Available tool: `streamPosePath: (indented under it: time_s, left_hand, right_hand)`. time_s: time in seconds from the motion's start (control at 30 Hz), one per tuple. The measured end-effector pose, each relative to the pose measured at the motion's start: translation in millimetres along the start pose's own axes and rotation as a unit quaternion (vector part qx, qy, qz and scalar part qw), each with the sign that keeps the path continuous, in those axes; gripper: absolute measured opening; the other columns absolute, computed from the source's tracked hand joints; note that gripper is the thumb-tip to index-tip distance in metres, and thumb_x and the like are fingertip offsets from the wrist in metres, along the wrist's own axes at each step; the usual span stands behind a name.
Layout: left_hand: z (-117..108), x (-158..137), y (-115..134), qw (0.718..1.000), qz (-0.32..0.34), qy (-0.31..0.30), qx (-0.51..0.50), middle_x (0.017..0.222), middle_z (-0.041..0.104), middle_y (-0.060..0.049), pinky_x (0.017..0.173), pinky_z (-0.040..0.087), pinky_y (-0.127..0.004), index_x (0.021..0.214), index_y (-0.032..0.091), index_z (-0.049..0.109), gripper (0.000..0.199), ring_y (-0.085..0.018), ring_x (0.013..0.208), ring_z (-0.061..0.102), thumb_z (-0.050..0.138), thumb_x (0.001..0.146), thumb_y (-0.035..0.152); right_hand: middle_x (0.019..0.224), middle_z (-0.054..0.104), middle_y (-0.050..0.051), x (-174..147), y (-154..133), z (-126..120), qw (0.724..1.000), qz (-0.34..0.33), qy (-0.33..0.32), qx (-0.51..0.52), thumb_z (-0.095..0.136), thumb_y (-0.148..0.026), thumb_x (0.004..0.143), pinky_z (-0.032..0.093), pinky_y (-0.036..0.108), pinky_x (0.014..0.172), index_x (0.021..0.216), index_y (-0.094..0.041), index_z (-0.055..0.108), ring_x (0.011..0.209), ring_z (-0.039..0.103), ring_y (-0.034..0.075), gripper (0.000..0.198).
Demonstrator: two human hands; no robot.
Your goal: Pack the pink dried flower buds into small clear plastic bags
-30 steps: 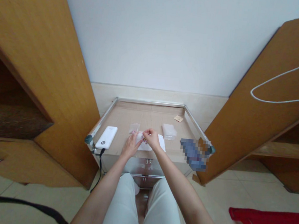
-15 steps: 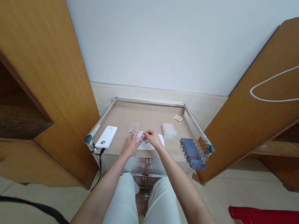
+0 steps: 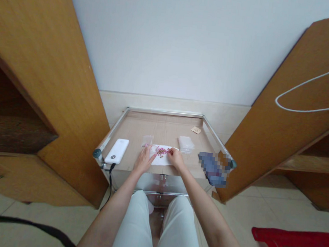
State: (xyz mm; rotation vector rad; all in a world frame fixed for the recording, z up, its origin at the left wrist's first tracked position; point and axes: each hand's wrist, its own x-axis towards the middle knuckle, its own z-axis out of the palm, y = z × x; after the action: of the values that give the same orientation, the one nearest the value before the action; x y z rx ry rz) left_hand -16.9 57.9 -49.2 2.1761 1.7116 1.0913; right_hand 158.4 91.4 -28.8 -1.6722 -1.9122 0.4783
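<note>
A white sheet lies at the front of the tabletop. On it is a loose cluster of small pink and brown pieces, too small to name. My left hand rests over the sheet's left end, thumb and fingers apart. By its fingertips a small clear zip bag lies flat, with pink bits near its lower edge. My right hand is at the right side of the cluster, fingertips pinched together beside a pink piece; what they hold is too small to make out.
A stack of clear bags lies behind my right hand. A white power bank with a black cable is at left, a beige packet at back right. Metal rails edge the table; wooden cabinets flank it. A red stool stands at right.
My right hand has moved right, from beside my left fingers to the right of the cluster, uncovering the pink and brown pieces. My left hand has hardly moved.
</note>
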Motion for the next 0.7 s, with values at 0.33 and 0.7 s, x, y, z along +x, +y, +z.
streamPosePath:
  time_s: [0.33, 0.7]
  left_hand:
    - [0.4, 0.0, -1.1, 1.0, 0.001, -0.004, -0.008, 0.116, 0.047, -0.013, 0.093, 0.034, -0.039, 0.118, 0.017, 0.032, 0.045, -0.021, 0.115, 0.038, 0.034, 0.081, 0.042]
    - [-0.8, -0.5, 0.1, 1.0, -0.002, -0.003, -0.012, 0.116, 0.046, -0.013, 0.093, 0.034, -0.039, 0.118, 0.018, 0.033, 0.044, -0.022, 0.116, 0.037, 0.033, 0.081, 0.042]
  right_hand:
    - [0.089, 0.064, 0.011, 3.7, -6.2, 0.6, 0.993, -0.001, -0.046, -0.104, 0.041, -0.016, 0.077, 0.035, 0.022, 0.065, 0.089, -0.013, 0.058, 0.078, 0.056, 0.015, 0.021]
    - [0.085, 0.063, 0.013, 6.8, -6.0, 3.3, 0.993, 0.02, -0.043, -0.11, 0.038, -0.017, 0.079, 0.035, 0.025, 0.062, 0.088, -0.012, 0.055, 0.075, 0.057, 0.018, 0.021]
